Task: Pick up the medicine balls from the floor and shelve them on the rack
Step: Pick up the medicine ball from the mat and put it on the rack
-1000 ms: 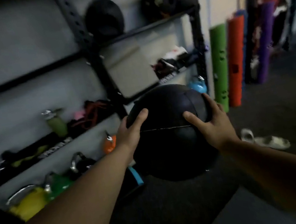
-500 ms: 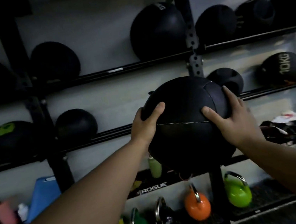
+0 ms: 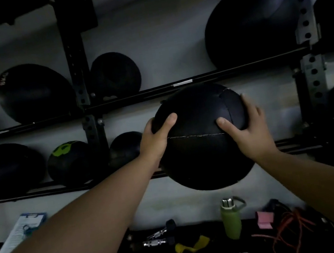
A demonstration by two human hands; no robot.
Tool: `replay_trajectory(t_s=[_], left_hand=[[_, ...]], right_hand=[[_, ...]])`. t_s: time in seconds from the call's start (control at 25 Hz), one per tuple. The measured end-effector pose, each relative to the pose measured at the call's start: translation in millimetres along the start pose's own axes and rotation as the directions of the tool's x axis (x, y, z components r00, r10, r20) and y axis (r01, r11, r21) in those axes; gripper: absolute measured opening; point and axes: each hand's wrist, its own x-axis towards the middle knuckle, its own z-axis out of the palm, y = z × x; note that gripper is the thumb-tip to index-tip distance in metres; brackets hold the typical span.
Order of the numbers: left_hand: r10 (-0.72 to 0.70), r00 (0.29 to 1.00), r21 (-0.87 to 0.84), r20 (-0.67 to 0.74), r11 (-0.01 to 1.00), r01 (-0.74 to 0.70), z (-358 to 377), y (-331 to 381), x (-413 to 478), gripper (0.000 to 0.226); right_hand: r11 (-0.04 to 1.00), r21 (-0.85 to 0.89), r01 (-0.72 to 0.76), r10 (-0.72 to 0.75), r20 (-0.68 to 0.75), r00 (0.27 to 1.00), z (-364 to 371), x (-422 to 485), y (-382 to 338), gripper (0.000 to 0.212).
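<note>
1. The black rack point(image 3: 79, 52) fills the wall, with perforated uprights and thin horizontal rails that make up several shelves.
2. A very large dark ball point(image 3: 250, 25) sits on the upper shelf at the right, against the right upright, with white lettering near its top.
3. The medicine ball point(image 3: 201, 158), black with a pale stitched seam across its middle, is held up in front of the rack in the bay between the two uprights. Its top is just under the upper rail and its underside hangs below the lower rail. I cannot tell if it touches the shelf.
4. The left hand point(image 3: 155, 141) grips the ball's left side with the thumb laid over the front. The right hand point(image 3: 250, 135) grips the right side the same way, fingers spread round the curve.
5. A smaller black ball with a green mark point(image 3: 68, 161) rests on the lower shelf to the left, between two other dark balls.
6. A green bottle point(image 3: 231, 219) with a metal cap stands upright on the bottom shelf below the held ball.
7. A yellow band point(image 3: 191, 245) lies to the left of the bottle, and a tangled orange cord point(image 3: 291, 227) lies to its right.
</note>
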Motion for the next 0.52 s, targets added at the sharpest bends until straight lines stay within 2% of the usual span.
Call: replay_trajectory(t_s=[0.16,0.24,0.28,0.36,0.4,0.44,0.52], left_hand=[[0.033,0.996,0.077,-0.087,0.997,-0.027,10.9,-27.7,94.0,0.068],[0.063,0.993,0.198,-0.104,0.979,-0.041,16.3,-58.6,138.7,0.083],[0.071,0.994,0.338,-0.086,0.94,-0.038,19.7,-80.3,157.2,0.102],[0.052,0.999,0.66,0.007,0.75,-0.044,26.4,-125.1,176.0,0.138],[0.052,0.998,0.749,0.038,0.659,-0.063,31.0,-147.0,184.8,0.146],[0.054,0.997,0.776,0.055,0.626,-0.076,34.3,-165.6,195.3,0.147],[0.093,0.994,0.776,0.06,0.622,-0.105,38.3,-188.1,221.6,0.139]], right_hand=[[0.995,0.098,0.01,-0.017,0.067,0.998,58.1,87.6,66.3,0.107],[0.995,0.103,-0.018,0.003,0.137,0.991,91.6,127.1,113.2,0.102],[0.998,0.067,-0.022,0.009,0.194,0.981,109.9,140.8,138.9,0.098],[0.998,-0.063,-0.004,0.024,0.325,0.945,148.9,148.5,182.7,0.097],[0.994,-0.109,0.005,0.035,0.359,0.933,168.1,148.2,202.7,0.099],[0.99,-0.143,0.003,0.049,0.361,0.931,184.0,149.1,219.4,0.103],[0.983,-0.179,-0.04,0.096,0.314,0.945,207.2,161.7,244.1,0.113]])
